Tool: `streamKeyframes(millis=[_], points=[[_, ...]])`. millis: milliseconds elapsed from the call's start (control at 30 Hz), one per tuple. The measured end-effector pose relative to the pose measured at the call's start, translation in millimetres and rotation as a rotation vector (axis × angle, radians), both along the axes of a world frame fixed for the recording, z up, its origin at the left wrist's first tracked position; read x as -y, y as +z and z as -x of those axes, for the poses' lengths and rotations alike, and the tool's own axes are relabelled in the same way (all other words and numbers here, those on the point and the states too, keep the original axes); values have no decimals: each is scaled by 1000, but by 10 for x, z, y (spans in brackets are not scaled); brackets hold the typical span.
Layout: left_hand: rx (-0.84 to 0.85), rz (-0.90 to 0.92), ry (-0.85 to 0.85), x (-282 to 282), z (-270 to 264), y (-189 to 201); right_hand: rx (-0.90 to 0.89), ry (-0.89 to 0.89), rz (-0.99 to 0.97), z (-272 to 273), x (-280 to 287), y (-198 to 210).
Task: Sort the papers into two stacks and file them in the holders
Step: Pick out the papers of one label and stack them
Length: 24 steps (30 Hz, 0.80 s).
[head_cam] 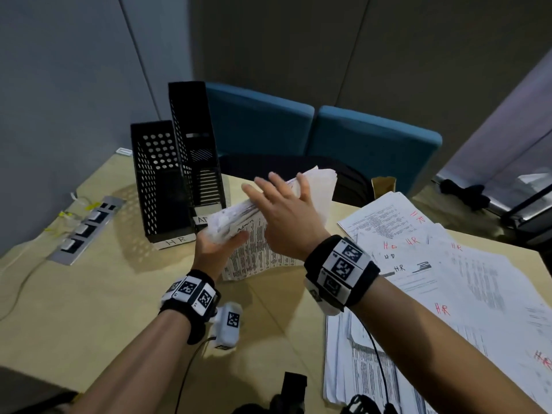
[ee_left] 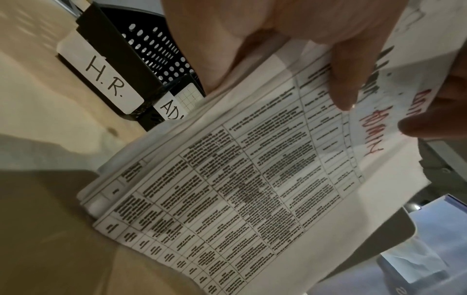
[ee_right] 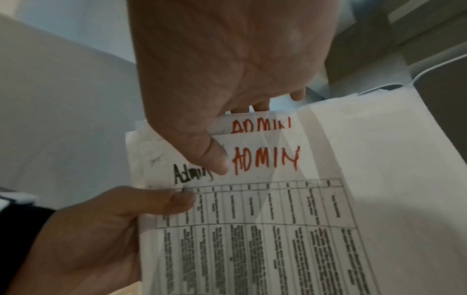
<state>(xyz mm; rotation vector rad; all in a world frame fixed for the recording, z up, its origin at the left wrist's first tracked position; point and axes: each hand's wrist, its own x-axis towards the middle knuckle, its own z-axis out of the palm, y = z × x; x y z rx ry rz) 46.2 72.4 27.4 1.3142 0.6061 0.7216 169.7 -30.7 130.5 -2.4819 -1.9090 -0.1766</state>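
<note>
My left hand [head_cam: 221,246] grips a thick stack of printed sheets [head_cam: 254,258] from below, thumb [ee_right: 164,201] on the top sheet; the sheets are marked "ADMIN" [ee_right: 265,159] in red. The stack [ee_left: 252,179] is held tilted just in front of the two black mesh holders. My right hand [head_cam: 280,198] lies over the stack's upper edge with straight, spread fingers, and its thumb [ee_right: 215,157] touches the top sheet. The shorter holder [head_cam: 155,180] is labelled "H.R." [ee_left: 111,79]. The taller holder [head_cam: 197,156] beside it carries a partly hidden label [ee_left: 171,111] starting "AD".
Loose sheets marked "HR" in red [head_cam: 442,264] are spread over the right side of the tan table [head_cam: 104,309]. A power socket strip [head_cam: 86,231] with cables sits at the left. Two blue chairs [head_cam: 373,147] stand behind the table.
</note>
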Motion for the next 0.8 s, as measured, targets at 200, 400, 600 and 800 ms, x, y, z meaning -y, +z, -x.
streamKeyframes(millis=[200,400,600,800], points=[[-38,87,43,31,-147,125,20,78,63,148,-89,-40],[-107,-139,-23,-62,-116,276,-55,-78,-139,-359,55,87],[-260,-448,-195,-202,-217,640,-295,-174,-83,-517,126,304],[-591,-510,-367,-687,140,669,-898,-378,-348,-849,438,12]])
